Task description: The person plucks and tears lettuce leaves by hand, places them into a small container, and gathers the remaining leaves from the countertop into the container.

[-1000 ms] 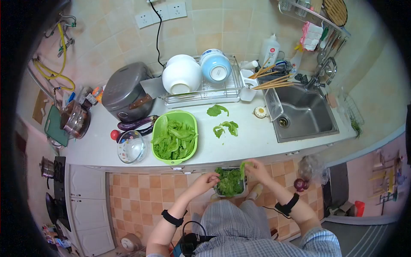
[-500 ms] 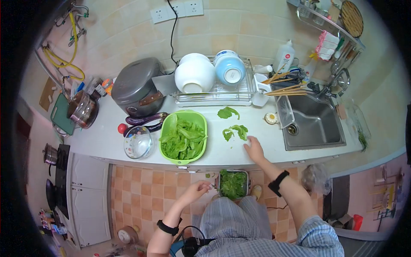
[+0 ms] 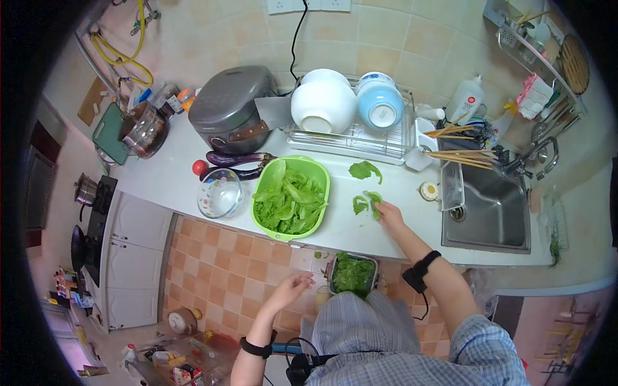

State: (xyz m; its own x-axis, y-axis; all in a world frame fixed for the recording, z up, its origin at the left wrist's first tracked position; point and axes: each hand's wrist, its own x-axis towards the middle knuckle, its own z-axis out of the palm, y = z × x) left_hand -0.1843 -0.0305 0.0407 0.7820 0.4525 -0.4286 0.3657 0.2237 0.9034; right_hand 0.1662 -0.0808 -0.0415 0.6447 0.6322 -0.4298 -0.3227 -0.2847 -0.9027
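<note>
My right hand [image 3: 390, 217] reaches over the white counter, its fingertips closed on a torn lettuce leaf [image 3: 374, 201]. A smaller green scrap [image 3: 359, 205] lies just left of it, and another leaf [image 3: 365, 170] lies farther back. My left hand [image 3: 291, 289] hangs in front of the counter, above the floor, fingers apart and holding nothing. Between my hands and lower down, a bin [image 3: 375, 276] on the floor holds greens [image 3: 353, 273]. Left of my right hand stands a lime-green basket [image 3: 325, 209] full of lettuce [image 3: 290, 199].
A glass bowl [image 3: 220, 193], eggplants [image 3: 237, 158] and a tomato [image 3: 200, 167] sit left of the basket. Behind are a rice cooker [image 3: 232, 103] and a dish rack [image 3: 347, 147] with bowls. At right are chopsticks [image 3: 460, 156] and the sink [image 3: 492, 212].
My right hand has moved from beside the torn leaf onto it, fingers closing on it. My left hand stays low. The camera view has turned, shifting the counter items rightward.
</note>
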